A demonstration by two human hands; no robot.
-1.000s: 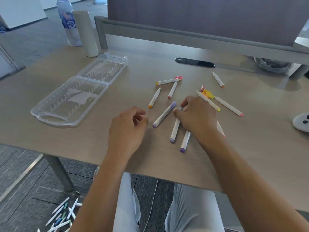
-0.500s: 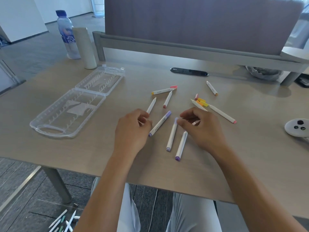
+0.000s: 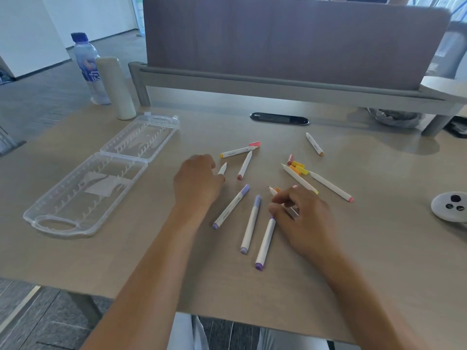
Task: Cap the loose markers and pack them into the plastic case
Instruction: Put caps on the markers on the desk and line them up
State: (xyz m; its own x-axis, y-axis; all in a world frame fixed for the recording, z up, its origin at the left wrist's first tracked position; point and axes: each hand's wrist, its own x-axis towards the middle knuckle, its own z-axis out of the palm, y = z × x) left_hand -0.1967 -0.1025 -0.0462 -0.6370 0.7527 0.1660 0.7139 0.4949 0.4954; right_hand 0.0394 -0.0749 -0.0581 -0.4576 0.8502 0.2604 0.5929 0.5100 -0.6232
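Observation:
The clear plastic case [image 3: 58, 229] lies open on the left of the table. Several white markers are scattered mid-table. Three purple-capped ones [image 3: 251, 224] lie between my hands. My left hand [image 3: 197, 183] is curled with its fingertips over the lower end of a small white marker [image 3: 223, 169]. My right hand [image 3: 300, 218] pinches an uncapped marker [image 3: 271, 191] whose tip points up and left, with an orange cap [image 3: 278, 189] beside the tip. Loose yellow, orange and pink caps [image 3: 298, 168] lie by two uncapped markers [image 3: 331, 186]. A pink cap [image 3: 254, 144] sits further back.
A water bottle [image 3: 88, 66] and a white cylinder [image 3: 116, 89] stand behind the case. A black cable slot [image 3: 279, 118] and a desk partition [image 3: 278, 41] are at the back. A white round device [image 3: 449, 205] sits at the right edge.
My left hand has moved up and away to the small white marker. My right hand has drawn back and now shows an uncapped marker in its fingers. The view has tilted up.

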